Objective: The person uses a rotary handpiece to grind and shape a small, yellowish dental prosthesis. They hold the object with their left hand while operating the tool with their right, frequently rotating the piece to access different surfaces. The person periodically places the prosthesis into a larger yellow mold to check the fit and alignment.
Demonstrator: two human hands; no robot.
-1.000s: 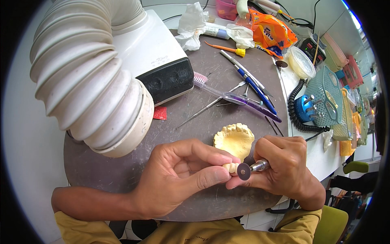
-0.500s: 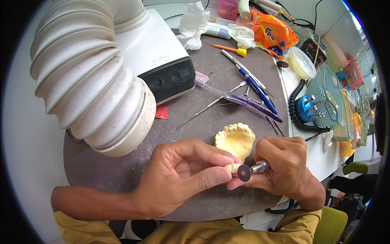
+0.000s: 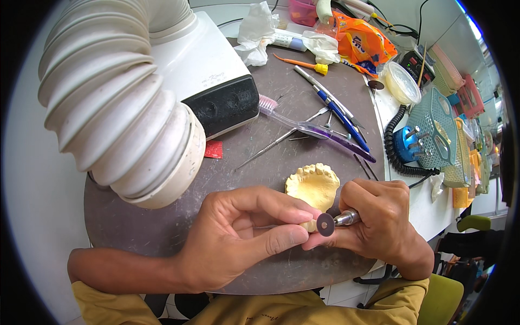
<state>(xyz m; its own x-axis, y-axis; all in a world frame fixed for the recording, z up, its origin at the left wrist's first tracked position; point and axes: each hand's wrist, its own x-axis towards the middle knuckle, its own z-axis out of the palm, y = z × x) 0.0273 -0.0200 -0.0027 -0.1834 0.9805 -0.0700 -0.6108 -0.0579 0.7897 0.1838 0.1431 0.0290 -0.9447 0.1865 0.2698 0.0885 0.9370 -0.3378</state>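
Between thumb and fingers, my left hand pinches a small cream-coloured dental crown piece, mostly covered by the fingertips. My right hand is closed around a metal rotary handpiece. A thin dark cutting disc sits on the handpiece's tip, right beside the crown piece; whether they touch I cannot tell. My right thumb reaches close to the left fingertips. Just beyond both hands, a yellow plaster dental model with a row of teeth lies on the brown work surface.
A ribbed white suction hose hangs at the left beside a white-and-black box. Beyond the model lie a purple toothbrush, a blue pen and metal tools. At right stand a blue bur holder and a coiled cord.
The disc has shifted very slightly, and the crown piece shows a little differently between my fingertips. Both hands keep their grip in nearly the same place.
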